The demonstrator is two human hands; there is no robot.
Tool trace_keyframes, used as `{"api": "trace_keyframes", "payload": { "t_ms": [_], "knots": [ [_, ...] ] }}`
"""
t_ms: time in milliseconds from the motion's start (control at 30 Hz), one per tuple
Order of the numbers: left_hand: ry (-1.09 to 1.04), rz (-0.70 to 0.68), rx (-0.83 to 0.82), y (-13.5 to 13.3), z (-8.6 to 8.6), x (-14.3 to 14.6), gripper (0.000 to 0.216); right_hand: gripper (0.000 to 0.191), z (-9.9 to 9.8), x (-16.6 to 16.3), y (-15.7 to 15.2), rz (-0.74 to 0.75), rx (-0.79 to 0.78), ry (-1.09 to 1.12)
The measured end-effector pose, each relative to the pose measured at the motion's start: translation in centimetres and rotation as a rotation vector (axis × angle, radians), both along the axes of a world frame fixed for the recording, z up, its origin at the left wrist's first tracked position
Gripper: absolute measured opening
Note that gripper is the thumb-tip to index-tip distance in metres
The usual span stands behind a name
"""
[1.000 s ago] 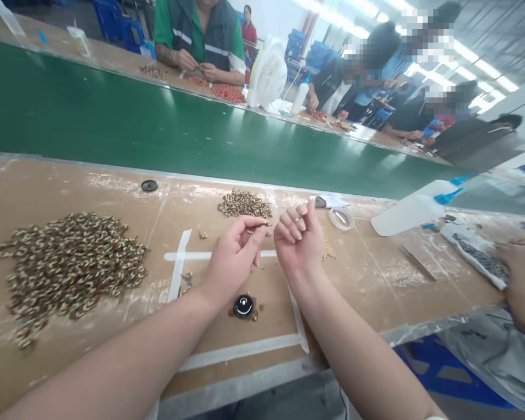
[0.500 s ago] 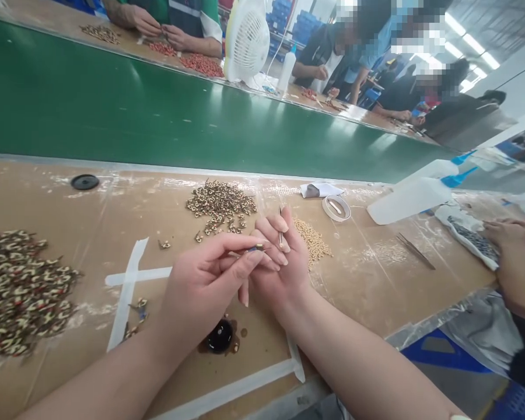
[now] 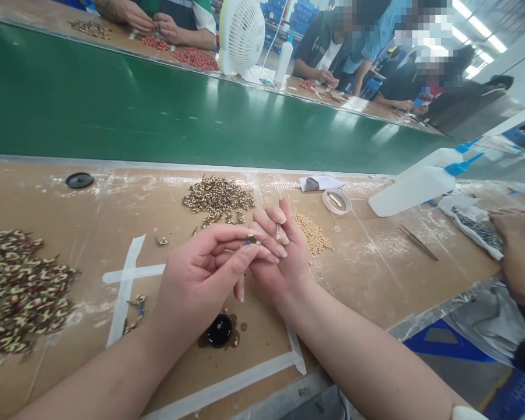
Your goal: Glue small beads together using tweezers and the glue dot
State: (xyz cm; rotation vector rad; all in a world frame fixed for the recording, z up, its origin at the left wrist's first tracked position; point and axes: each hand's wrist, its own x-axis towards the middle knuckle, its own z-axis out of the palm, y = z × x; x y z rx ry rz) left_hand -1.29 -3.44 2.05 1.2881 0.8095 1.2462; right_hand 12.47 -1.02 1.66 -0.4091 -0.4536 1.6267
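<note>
My left hand [image 3: 205,262] is closed, pinching a small dark piece with pale and blue spots [image 3: 254,239] between thumb and forefinger. Beside it, my right hand [image 3: 284,251] curls its fingers round slim metal tweezers [image 3: 279,227], whose lower tip shows a tiny pale bit. Both hands touch near the fingertips. Below them a round black dish of dark liquid [image 3: 219,331] sits in a brown wet stain. Behind the hands lie a heap of small brown-and-cream pieces [image 3: 219,195] and a pile of tan beads [image 3: 311,236].
A larger heap of similar pieces [image 3: 21,291] lies left. White tape strips [image 3: 126,286] mark the table. To the right are other tweezers [image 3: 417,242], a white ring [image 3: 336,200], squeeze bottles [image 3: 411,191] and a neighbour's hand [image 3: 514,230]. Beyond runs a green belt [image 3: 157,116], with people across it.
The small piece in my left hand has turned a little, showing less blue. Both hands stay close together. The view has shifted slightly.
</note>
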Motion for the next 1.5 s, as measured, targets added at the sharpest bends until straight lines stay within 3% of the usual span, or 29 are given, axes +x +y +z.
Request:
{"api": "trace_keyframes", "payload": {
  "t_ms": [267, 533, 900, 1100, 1333, 1500],
  "knots": [
    [-0.042, 0.053, -0.017, -0.4, -0.1, 0.1, 0.023, 0.051, -0.1, 0.0, -0.1, 0.005, 0.028, -0.009],
    [-0.001, 0.148, 0.099, -0.8, -0.2, -0.2, 0.008, 0.053, -0.3, 0.0, -0.1, 0.036, 0.028, -0.034],
    [-0.041, 0.157, -0.111, 0.5, -0.3, -0.2, 0.022, 0.057, 0.4, -0.3, -0.4, -0.038, 0.063, -0.309],
    [-0.112, 0.136, -0.156, 1.3, -1.1, -0.4, 0.021, 0.053, 0.5, -0.3, -0.3, -0.160, 0.059, -0.352],
    [-0.044, 0.046, -0.235, 1.4, -0.8, -0.1, 0.024, 0.052, 0.1, -0.3, 0.0, -0.395, 0.082, -0.493],
    [0.006, 0.048, -0.235, 1.1, -0.6, 0.0, 0.023, 0.053, 0.2, -0.2, 0.0, -0.454, 0.087, -0.527]
  ]
}}
